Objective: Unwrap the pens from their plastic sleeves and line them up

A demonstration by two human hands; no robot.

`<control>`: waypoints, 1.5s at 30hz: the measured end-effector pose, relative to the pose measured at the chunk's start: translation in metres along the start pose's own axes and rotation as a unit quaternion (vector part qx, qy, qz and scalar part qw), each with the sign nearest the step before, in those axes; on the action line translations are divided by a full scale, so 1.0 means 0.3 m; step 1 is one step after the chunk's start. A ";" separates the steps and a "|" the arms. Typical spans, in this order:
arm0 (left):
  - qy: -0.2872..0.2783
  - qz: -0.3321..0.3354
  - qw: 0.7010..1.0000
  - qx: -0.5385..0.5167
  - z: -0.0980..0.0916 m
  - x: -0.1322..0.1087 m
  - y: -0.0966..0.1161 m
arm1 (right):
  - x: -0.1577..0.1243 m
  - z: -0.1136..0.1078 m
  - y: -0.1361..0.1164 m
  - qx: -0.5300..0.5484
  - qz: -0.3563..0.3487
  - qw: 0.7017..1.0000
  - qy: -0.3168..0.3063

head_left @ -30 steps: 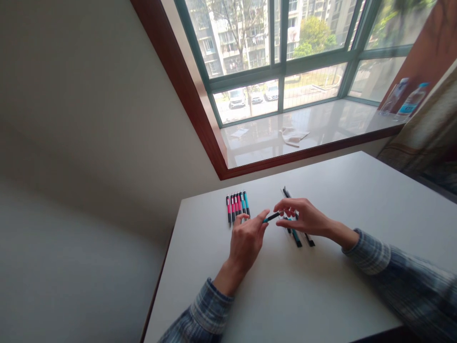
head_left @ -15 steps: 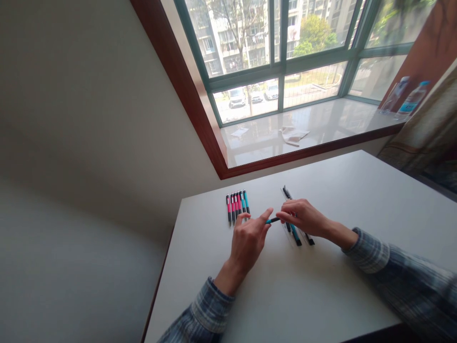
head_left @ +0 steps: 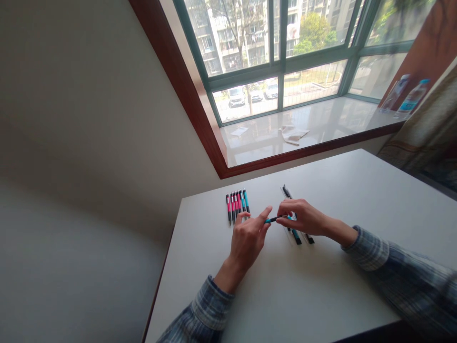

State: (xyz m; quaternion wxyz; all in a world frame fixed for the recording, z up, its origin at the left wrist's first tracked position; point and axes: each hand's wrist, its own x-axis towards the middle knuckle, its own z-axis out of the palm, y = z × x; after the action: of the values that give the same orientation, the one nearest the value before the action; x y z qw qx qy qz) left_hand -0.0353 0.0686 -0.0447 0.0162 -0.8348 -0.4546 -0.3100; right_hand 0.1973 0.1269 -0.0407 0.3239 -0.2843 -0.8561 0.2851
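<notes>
A teal and black pen [head_left: 273,219] is held level above the white table between my two hands. My left hand [head_left: 249,238] pinches its teal end between thumb and index finger. At its dark end, the fingertips of my right hand [head_left: 303,217] are closed on it. Several pink pens [head_left: 233,206] and teal pens [head_left: 245,201] with black grips lie side by side, beyond my left hand. Under and beside my right hand lie more pens and slim parts, among them a teal and black piece [head_left: 295,236] and a dark one [head_left: 286,192]; my fingers partly cover them.
The white table [head_left: 321,286] meets a wall at its far left edge. Behind it, a windowsill [head_left: 257,143] holds a crumpled cloth or paper [head_left: 293,135], and plastic bottles [head_left: 412,101] stand at its right end. A curtain [head_left: 421,126] hangs at the right.
My right fingertips have shifted slightly along the pen, and more of its dark end shows. My left hand has barely moved.
</notes>
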 end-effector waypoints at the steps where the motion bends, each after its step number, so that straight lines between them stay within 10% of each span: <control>1: 0.000 0.002 1.000 0.000 0.000 0.000 0.000 | 0.001 0.000 -0.002 0.000 0.004 1.000 -0.004; 20: 0.025 0.022 0.999 0.010 -0.033 0.017 0.003 | 0.021 0.006 -0.066 0.176 0.165 0.970 0.011; 34: -0.164 0.099 0.971 -0.141 -0.042 0.012 0.048 | 0.019 -0.017 0.038 0.337 0.220 0.908 0.112; 45: -0.126 0.115 0.979 -0.112 -0.012 0.007 0.033 | 0.024 -0.002 0.023 0.387 0.235 0.888 0.082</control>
State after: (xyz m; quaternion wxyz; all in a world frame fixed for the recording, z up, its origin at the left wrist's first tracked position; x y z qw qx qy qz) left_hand -0.0287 0.0631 -0.0382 -0.0989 -0.9105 -0.3164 -0.2472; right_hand 0.1953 0.1366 -0.0423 0.4007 -0.3519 -0.5567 0.6370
